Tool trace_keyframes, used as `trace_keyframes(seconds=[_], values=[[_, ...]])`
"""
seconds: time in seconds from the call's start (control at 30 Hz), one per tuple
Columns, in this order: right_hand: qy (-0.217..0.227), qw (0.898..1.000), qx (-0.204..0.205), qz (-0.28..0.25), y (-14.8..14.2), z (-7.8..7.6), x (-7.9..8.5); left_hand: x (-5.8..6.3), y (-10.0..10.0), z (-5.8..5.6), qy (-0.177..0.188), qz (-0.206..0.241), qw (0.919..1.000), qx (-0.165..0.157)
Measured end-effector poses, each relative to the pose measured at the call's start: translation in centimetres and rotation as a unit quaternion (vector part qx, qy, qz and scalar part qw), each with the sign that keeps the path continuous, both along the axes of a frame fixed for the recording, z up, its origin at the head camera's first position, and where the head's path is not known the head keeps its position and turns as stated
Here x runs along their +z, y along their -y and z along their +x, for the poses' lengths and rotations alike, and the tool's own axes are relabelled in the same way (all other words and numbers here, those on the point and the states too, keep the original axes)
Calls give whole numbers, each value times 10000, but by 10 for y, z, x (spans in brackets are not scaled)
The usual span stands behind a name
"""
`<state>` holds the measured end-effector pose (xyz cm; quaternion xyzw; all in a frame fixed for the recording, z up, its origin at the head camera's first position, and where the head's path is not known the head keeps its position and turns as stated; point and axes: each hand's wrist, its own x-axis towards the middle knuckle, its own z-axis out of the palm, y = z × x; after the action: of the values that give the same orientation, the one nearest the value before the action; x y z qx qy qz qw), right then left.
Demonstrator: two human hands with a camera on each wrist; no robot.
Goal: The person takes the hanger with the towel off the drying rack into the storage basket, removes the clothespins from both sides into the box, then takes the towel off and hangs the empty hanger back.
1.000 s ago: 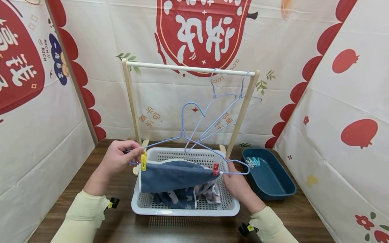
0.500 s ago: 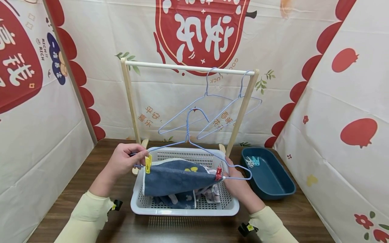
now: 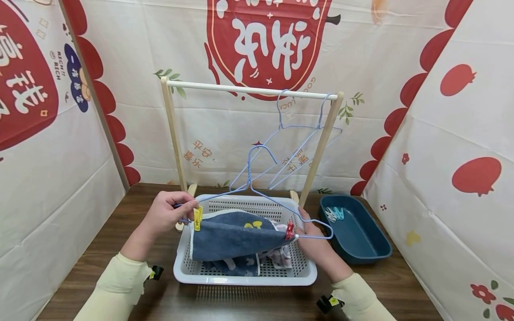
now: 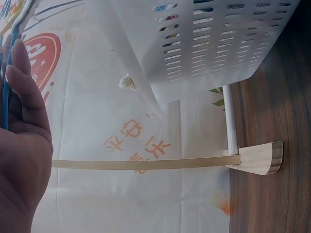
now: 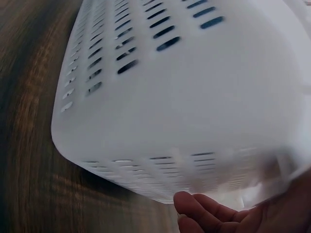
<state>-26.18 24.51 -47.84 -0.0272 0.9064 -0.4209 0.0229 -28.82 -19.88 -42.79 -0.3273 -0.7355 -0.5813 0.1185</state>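
Note:
My left hand [image 3: 170,211] pinches the left end of a blue wire hanger [image 3: 250,171], close by a yellow clothespin [image 3: 198,218]. In the left wrist view the hanger's wire [image 4: 6,99] runs along the fingers. A dark blue cloth [image 3: 237,243] with white edging hangs from the hanger, clipped by the yellow clothespin and a red clothespin [image 3: 289,231]. Beneath lies a white slotted basket [image 3: 245,280] with more cloths [image 3: 279,258]. My right hand [image 3: 317,245] is at the basket's right rim, partly behind the hanger; in the right wrist view its fingers [image 5: 209,211] curve beside the outer wall.
A wooden rack with a white rod [image 3: 249,90] stands behind the basket, two blue hangers [image 3: 281,126] on it at the right. A dark teal tub [image 3: 361,236] with white and light-blue clothespins [image 3: 334,214] sits on the right. Printed cloth walls surround the table [image 3: 160,298].
My left hand has moved slightly right and down, bringing the hanger and dark blue cloth along. The left hanger on the rod has been swinging. My right hand has stayed at the basket.

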Motion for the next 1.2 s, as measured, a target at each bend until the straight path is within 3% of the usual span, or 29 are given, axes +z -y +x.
trace_keyframes(seconds=[0.23,0.33,0.5,0.7,0.8,0.87,0.97,1.07,1.2], values=[[243,9945,412,-927,-12,-2,6,1,1,0,44,-7,10000,43],[188,9950,353,-913,-17,-4,10,1,1,0,94,-3,9999,66],[-244,9971,-456,-563,-24,-6,22,0,1,0,170,-19,9998,118],[-1361,9796,-1259,-772,-40,-1,51,0,0,-1,156,-52,9997,168],[-2047,9642,-1422,-902,-45,8,67,0,-1,-1,98,-41,9998,159],[-2695,9501,-1407,-700,-44,17,78,0,-1,-2,80,-35,9998,158],[-3798,9171,-1191,-208,-37,32,90,0,-1,-2,60,-41,9999,143],[-4749,8768,-723,215,-26,45,99,-1,0,-3,54,-57,9998,180],[-5392,8401,86,589,-8,58,102,-2,0,-3,11,-63,9998,190]])
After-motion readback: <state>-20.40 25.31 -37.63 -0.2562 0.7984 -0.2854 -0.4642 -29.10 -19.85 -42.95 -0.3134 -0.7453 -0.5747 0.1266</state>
